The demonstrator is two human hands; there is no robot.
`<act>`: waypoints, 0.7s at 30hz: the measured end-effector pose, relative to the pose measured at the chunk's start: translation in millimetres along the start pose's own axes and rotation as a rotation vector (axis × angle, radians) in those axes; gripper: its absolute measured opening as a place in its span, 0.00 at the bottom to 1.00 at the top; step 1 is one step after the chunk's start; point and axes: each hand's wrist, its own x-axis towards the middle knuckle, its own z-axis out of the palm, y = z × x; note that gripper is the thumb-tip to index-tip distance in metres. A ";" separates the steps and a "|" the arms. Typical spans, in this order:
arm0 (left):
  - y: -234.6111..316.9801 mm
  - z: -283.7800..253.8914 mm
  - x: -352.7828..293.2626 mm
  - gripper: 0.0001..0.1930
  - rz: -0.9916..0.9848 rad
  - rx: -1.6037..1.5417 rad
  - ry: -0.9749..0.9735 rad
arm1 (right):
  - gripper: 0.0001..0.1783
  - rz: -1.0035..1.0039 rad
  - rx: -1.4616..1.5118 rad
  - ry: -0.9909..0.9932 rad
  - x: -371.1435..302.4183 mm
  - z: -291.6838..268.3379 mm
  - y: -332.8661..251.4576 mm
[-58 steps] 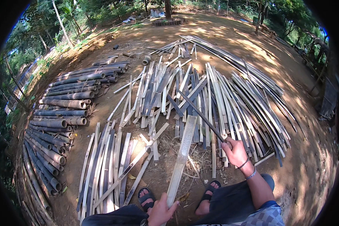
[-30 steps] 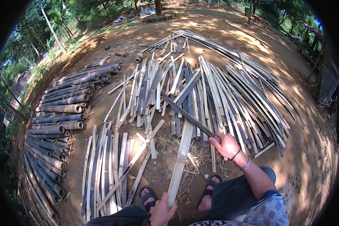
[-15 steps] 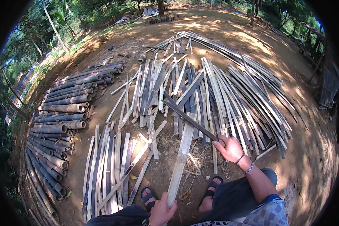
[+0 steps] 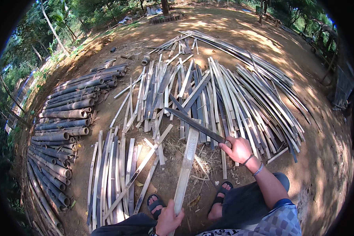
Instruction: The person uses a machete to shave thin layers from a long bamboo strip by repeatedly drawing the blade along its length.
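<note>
Head view: bamboo strip [image 4: 185, 169] within left fingers [image 4: 169, 213], extending forward.

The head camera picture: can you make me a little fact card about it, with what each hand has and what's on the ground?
Left hand: holding the near end of a pale bamboo strip
Right hand: grip closed on the handle end of a long knife
Blade: crosses over the strip near its far end; touching, cannot tell
Ground, left: whole bamboo poles
Ground, ahead: many split strips
Feet: dark sandals
</note>
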 end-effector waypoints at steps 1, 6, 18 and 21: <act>2.3 1.4 -2.0 0.17 -0.061 -0.077 -0.047 | 0.27 0.067 -0.015 0.016 5.6 1.1 3.0; 16.6 -15.5 1.7 0.15 -0.151 -0.163 -0.112 | 0.33 0.263 0.287 0.112 7.4 3.9 34.8; -14.2 -8.3 8.5 0.16 -0.239 -0.764 -0.275 | 0.25 -0.329 0.062 -0.225 -46.5 9.8 -34.4; -12.7 -10.4 8.4 0.14 -0.287 -0.883 -0.329 | 0.25 -0.287 0.045 -0.198 -42.4 15.3 -29.0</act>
